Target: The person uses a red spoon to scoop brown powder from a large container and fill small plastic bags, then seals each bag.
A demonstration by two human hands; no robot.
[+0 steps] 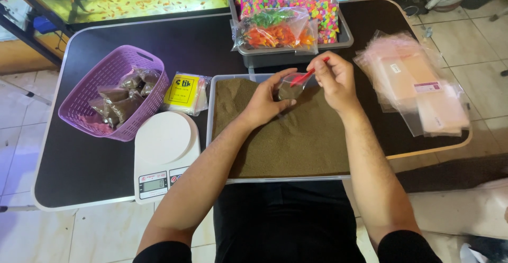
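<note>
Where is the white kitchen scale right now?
In the head view the white scale sits at the table's front left, just below the purple basket and left of the tray of brown granules.

On the dark surface (pixel 95 157), a purple basket (pixel 114 64) of filled brown bags sits far left. Beside it lie a yellow packet (pixel 182 91) and a white kitchen scale (pixel 164 154) (display facing near). Far off, a grey tray (pixel 296 54) holds bags of coloured gravel; clear empty bags (pixel 418 88) lie right.
</note>
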